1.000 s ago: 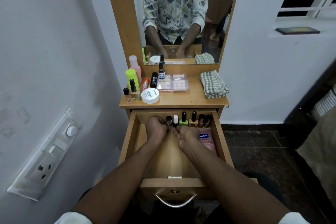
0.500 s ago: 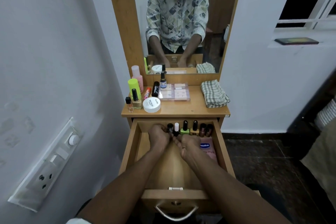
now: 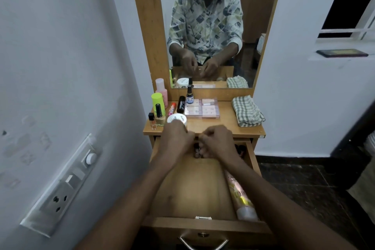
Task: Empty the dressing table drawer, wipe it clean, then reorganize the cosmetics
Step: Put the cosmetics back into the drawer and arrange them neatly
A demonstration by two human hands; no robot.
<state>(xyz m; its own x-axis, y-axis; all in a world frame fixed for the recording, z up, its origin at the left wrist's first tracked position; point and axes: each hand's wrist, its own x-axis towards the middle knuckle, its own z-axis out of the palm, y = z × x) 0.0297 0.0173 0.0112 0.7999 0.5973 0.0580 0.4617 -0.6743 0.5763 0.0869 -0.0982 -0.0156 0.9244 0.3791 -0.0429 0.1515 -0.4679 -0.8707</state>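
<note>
Both hands — left hand (image 3: pixel 176 140), right hand (image 3: pixel 218 142) — curled together over the open drawer (image 3: pixel 194 191); their grip was unclear. A dropper bottle (image 3: pixel 190 97) read "HIVE" — beside the white jar (image 3: pixel 178 118).

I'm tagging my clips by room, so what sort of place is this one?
Most likely a bedroom or dressing corner at home: a wooden dressing table with a tall mirror, cosmetics bottles on top, and its drawer pulled open.

Wooden drawer (image 3: pixel 194 186) pulled open, pink lotion tube (image 3: pixel 239 195) flat along right wall (cap twd front)
</note>
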